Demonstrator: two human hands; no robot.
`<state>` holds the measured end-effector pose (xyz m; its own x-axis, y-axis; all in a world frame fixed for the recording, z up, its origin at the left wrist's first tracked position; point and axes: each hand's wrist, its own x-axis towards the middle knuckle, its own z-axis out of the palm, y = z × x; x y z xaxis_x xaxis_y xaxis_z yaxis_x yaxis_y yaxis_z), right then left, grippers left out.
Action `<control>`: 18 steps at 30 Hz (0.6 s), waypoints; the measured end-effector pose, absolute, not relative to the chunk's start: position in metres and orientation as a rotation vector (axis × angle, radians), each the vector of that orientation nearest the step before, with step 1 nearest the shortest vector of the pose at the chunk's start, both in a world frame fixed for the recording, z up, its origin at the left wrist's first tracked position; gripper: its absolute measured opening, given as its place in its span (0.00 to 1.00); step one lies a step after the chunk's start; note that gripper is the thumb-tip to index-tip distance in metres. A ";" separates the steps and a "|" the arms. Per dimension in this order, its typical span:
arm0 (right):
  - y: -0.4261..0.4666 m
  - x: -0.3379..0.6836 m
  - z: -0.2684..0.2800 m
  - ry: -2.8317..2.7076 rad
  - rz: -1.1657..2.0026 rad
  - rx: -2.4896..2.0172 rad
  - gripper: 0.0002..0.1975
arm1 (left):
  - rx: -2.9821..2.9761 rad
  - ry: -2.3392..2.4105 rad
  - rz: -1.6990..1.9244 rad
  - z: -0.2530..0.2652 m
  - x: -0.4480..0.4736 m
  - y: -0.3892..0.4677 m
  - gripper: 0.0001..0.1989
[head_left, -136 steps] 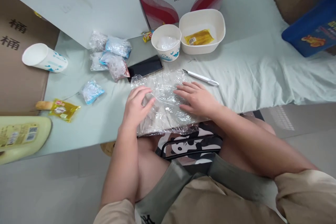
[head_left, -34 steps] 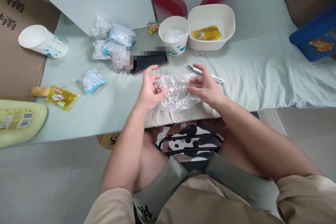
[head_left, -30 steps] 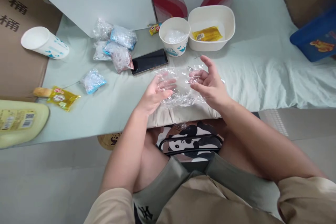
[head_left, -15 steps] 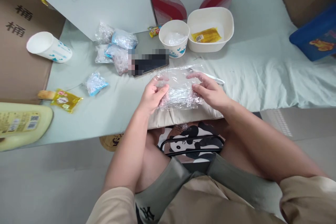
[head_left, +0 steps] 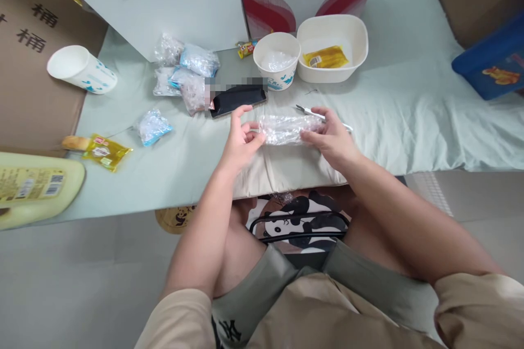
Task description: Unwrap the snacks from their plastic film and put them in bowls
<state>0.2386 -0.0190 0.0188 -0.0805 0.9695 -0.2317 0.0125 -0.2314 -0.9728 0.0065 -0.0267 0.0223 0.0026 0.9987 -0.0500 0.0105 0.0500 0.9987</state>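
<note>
A clear crinkled plastic wrapper (head_left: 282,130), folded into a long narrow strip, spans the space between my hands above the near edge of the cloth. My left hand (head_left: 244,133) pinches its left end between thumb and fingers. At the other end, my right hand (head_left: 329,137) grips it the same way. Behind my right hand lies a slim white-handled craft knife (head_left: 307,111) with a dark tip, partly hidden by the fingers. A dark phone-like slab (head_left: 239,100), partly blurred out, rests just beyond my left hand.
Past my hands stand a paper cup (head_left: 277,77) holding clear plastic and a white tub (head_left: 333,74) with a yellow packet (head_left: 326,56). Several plastic-wrapped bundles (head_left: 192,65) lie left of them. Further left are a tipped paper cup (head_left: 84,70) and a yellow bottle (head_left: 41,188).
The clear plastic, spread wide and tall before, is now folded into a narrow strip between my hands. More of the craft knife shows behind it. The view has shifted slightly.
</note>
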 end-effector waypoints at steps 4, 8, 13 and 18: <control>-0.022 0.237 0.025 -1.223 1.170 -1.347 0.14 | 1.291 1.362 1.294 0.018 0.008 -0.028 0.15; -0.036 0.228 0.034 -1.497 1.153 -1.116 0.15 | 1.313 1.147 1.047 0.017 0.023 -0.034 0.25; -0.041 0.218 0.027 -1.466 1.415 -0.937 0.20 | 1.218 0.986 1.049 0.021 0.036 -0.036 0.31; -0.037 0.218 0.021 -1.347 1.167 -1.046 0.24 | 1.191 0.924 1.120 0.025 0.035 -0.035 0.23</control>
